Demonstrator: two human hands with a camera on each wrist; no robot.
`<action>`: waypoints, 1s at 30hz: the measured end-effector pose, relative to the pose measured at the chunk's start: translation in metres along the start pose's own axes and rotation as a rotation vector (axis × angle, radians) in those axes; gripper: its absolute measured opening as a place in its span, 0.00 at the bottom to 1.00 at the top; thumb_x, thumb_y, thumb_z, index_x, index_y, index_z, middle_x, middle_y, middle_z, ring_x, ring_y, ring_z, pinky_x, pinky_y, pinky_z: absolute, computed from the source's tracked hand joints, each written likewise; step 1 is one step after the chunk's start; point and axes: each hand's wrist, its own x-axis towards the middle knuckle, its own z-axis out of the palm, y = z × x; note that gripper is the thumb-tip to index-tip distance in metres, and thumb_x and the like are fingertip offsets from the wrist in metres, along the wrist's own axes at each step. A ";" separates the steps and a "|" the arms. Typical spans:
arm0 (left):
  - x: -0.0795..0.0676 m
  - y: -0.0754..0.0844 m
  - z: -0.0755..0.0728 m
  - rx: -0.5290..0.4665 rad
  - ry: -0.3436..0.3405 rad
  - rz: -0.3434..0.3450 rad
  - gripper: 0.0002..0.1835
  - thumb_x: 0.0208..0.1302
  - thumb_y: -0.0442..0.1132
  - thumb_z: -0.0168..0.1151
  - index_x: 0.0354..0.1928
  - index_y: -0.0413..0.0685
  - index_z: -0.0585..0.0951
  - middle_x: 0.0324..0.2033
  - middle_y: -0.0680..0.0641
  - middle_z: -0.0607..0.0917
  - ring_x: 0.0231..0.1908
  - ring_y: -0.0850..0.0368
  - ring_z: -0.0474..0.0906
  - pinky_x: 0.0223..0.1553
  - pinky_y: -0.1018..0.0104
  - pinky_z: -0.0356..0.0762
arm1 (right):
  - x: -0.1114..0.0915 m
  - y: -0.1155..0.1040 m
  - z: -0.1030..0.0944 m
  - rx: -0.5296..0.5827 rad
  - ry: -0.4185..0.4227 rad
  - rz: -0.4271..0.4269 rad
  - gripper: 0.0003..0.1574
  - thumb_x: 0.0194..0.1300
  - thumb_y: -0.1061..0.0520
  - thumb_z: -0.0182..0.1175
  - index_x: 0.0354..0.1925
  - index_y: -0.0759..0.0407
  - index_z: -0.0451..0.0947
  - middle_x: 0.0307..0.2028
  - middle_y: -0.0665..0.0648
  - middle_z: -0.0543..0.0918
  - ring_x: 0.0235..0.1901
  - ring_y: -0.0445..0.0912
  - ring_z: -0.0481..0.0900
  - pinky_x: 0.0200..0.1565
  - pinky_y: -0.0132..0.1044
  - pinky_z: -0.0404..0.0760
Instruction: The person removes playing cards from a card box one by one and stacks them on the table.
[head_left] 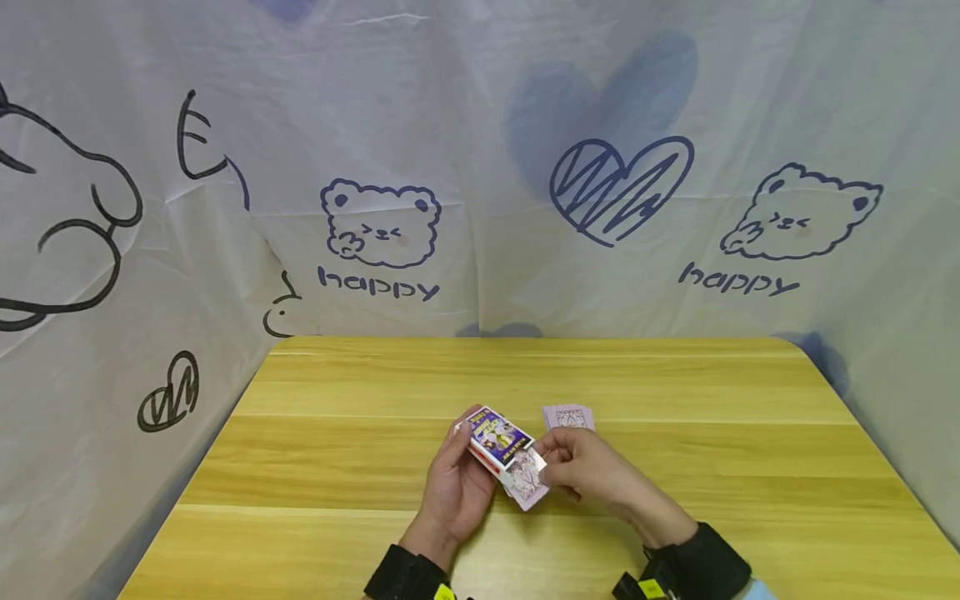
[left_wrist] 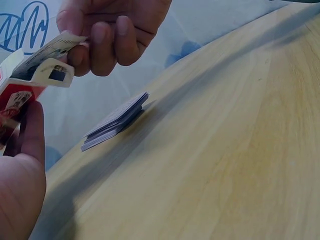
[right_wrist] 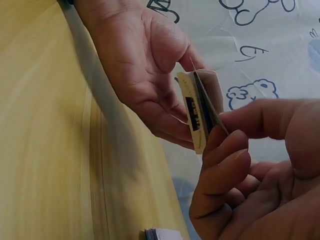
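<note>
A playing card box [head_left: 497, 437] with a purple printed front and red sides is gripped in my left hand [head_left: 457, 492], thumb along its edge. From its lower right end sticks out a playing card [head_left: 525, 478] with a pinkish patterned back. My right hand [head_left: 588, 471] pinches the card's edge between thumb and curled fingers. In the left wrist view, a pale side flap [left_wrist: 54, 73] with a dark printed square stands out at the box's open end. The right wrist view shows the card edge-on, a thin line beside the box mouth.
A stack of cards [head_left: 568, 416] with the same patterned back lies on the wooden table [head_left: 337, 467], just beyond my right hand. White cloth [head_left: 480, 167] with drawn bears and hearts hangs behind the table and along its sides.
</note>
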 end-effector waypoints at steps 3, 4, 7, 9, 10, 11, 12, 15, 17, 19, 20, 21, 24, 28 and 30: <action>0.001 0.000 0.000 -0.012 0.028 0.001 0.27 0.75 0.48 0.46 0.71 0.48 0.56 0.65 0.44 0.67 0.64 0.51 0.65 0.68 0.62 0.64 | -0.001 0.000 0.001 -0.009 -0.019 -0.013 0.21 0.49 0.70 0.57 0.45 0.69 0.74 0.22 0.52 0.73 0.16 0.40 0.63 0.15 0.26 0.62; 0.001 -0.001 0.000 -0.015 0.032 0.000 0.27 0.75 0.48 0.46 0.70 0.48 0.57 0.66 0.44 0.66 0.64 0.51 0.65 0.68 0.62 0.64 | -0.001 0.000 0.001 -0.022 -0.013 -0.018 0.20 0.50 0.69 0.57 0.45 0.68 0.75 0.21 0.52 0.73 0.15 0.40 0.63 0.15 0.26 0.62; 0.001 -0.001 0.000 -0.007 0.029 -0.007 0.26 0.75 0.48 0.46 0.70 0.48 0.58 0.66 0.43 0.65 0.63 0.51 0.66 0.67 0.62 0.65 | 0.000 0.001 0.001 -0.046 0.013 -0.024 0.11 0.56 0.65 0.59 0.40 0.67 0.77 0.20 0.51 0.73 0.15 0.39 0.62 0.14 0.26 0.61; 0.001 -0.001 0.001 0.004 0.026 -0.012 0.26 0.75 0.48 0.46 0.69 0.48 0.58 0.67 0.42 0.65 0.63 0.52 0.67 0.67 0.62 0.65 | 0.000 0.002 0.000 -0.063 0.033 -0.030 0.08 0.60 0.62 0.61 0.36 0.66 0.78 0.20 0.51 0.73 0.15 0.39 0.62 0.14 0.26 0.61; 0.000 -0.001 0.001 0.010 0.025 -0.013 0.26 0.75 0.49 0.46 0.69 0.48 0.59 0.67 0.42 0.65 0.62 0.52 0.67 0.67 0.62 0.66 | 0.000 0.002 -0.001 -0.069 0.037 -0.031 0.08 0.61 0.60 0.62 0.35 0.66 0.78 0.20 0.51 0.74 0.15 0.39 0.62 0.15 0.26 0.61; 0.000 -0.001 0.001 0.014 0.026 -0.014 0.26 0.75 0.49 0.46 0.69 0.48 0.59 0.67 0.42 0.65 0.62 0.52 0.67 0.67 0.62 0.66 | 0.001 0.003 -0.001 -0.073 0.037 -0.031 0.09 0.62 0.59 0.63 0.33 0.66 0.78 0.20 0.50 0.74 0.15 0.39 0.63 0.15 0.26 0.61; 0.000 -0.001 0.001 0.014 0.027 -0.014 0.26 0.75 0.49 0.46 0.69 0.48 0.59 0.68 0.42 0.65 0.62 0.52 0.68 0.67 0.62 0.66 | 0.001 0.003 -0.001 -0.080 0.038 -0.030 0.10 0.62 0.58 0.63 0.32 0.66 0.78 0.20 0.50 0.74 0.15 0.39 0.63 0.15 0.26 0.61; 0.000 -0.001 0.001 0.010 0.033 -0.014 0.26 0.75 0.49 0.46 0.69 0.48 0.59 0.67 0.43 0.66 0.62 0.52 0.68 0.66 0.62 0.66 | 0.001 0.003 -0.002 -0.080 0.033 -0.021 0.12 0.62 0.57 0.63 0.29 0.66 0.76 0.19 0.50 0.74 0.14 0.39 0.63 0.15 0.26 0.62; 0.000 0.000 0.001 0.000 0.036 -0.016 0.27 0.75 0.49 0.46 0.70 0.48 0.59 0.65 0.44 0.67 0.63 0.52 0.67 0.67 0.62 0.66 | 0.000 0.003 -0.002 -0.073 0.025 -0.016 0.13 0.62 0.58 0.63 0.27 0.67 0.75 0.18 0.50 0.74 0.14 0.39 0.64 0.15 0.26 0.62; 0.000 0.000 0.001 -0.005 0.038 -0.020 0.28 0.75 0.50 0.45 0.70 0.47 0.57 0.64 0.45 0.68 0.63 0.52 0.66 0.67 0.62 0.65 | 0.000 0.001 -0.001 -0.065 0.016 -0.018 0.12 0.62 0.59 0.63 0.27 0.68 0.75 0.18 0.51 0.75 0.14 0.38 0.64 0.15 0.26 0.63; 0.000 0.000 0.002 -0.006 0.040 -0.021 0.28 0.75 0.51 0.45 0.71 0.47 0.56 0.65 0.45 0.67 0.64 0.52 0.66 0.67 0.62 0.65 | -0.001 0.001 -0.001 -0.061 0.012 -0.019 0.13 0.62 0.59 0.63 0.27 0.68 0.75 0.18 0.51 0.75 0.14 0.38 0.64 0.15 0.25 0.63; 0.001 0.001 0.002 -0.007 0.046 -0.023 0.29 0.75 0.52 0.44 0.71 0.47 0.56 0.66 0.44 0.66 0.64 0.52 0.65 0.67 0.62 0.65 | -0.001 0.000 -0.001 -0.056 0.008 -0.019 0.13 0.62 0.59 0.63 0.27 0.69 0.75 0.18 0.51 0.75 0.14 0.38 0.64 0.15 0.25 0.63; 0.001 0.002 0.001 0.004 0.067 -0.032 0.32 0.75 0.55 0.44 0.71 0.47 0.54 0.69 0.43 0.60 0.64 0.52 0.64 0.66 0.63 0.66 | -0.002 -0.003 -0.002 -0.040 -0.006 -0.013 0.13 0.61 0.60 0.63 0.27 0.69 0.75 0.19 0.52 0.77 0.13 0.38 0.64 0.15 0.26 0.62; 0.002 0.002 0.000 0.010 0.097 -0.037 0.35 0.73 0.58 0.44 0.72 0.46 0.52 0.71 0.41 0.55 0.65 0.53 0.63 0.65 0.64 0.67 | -0.003 -0.005 -0.005 -0.008 -0.027 0.001 0.12 0.60 0.60 0.64 0.27 0.69 0.75 0.20 0.53 0.80 0.13 0.39 0.63 0.15 0.27 0.60; 0.002 0.003 0.000 0.005 0.108 -0.034 0.35 0.73 0.59 0.44 0.72 0.46 0.53 0.72 0.41 0.55 0.65 0.53 0.63 0.65 0.64 0.67 | -0.004 -0.006 -0.007 0.012 -0.038 0.004 0.12 0.61 0.59 0.63 0.29 0.69 0.76 0.22 0.54 0.81 0.13 0.39 0.63 0.15 0.27 0.60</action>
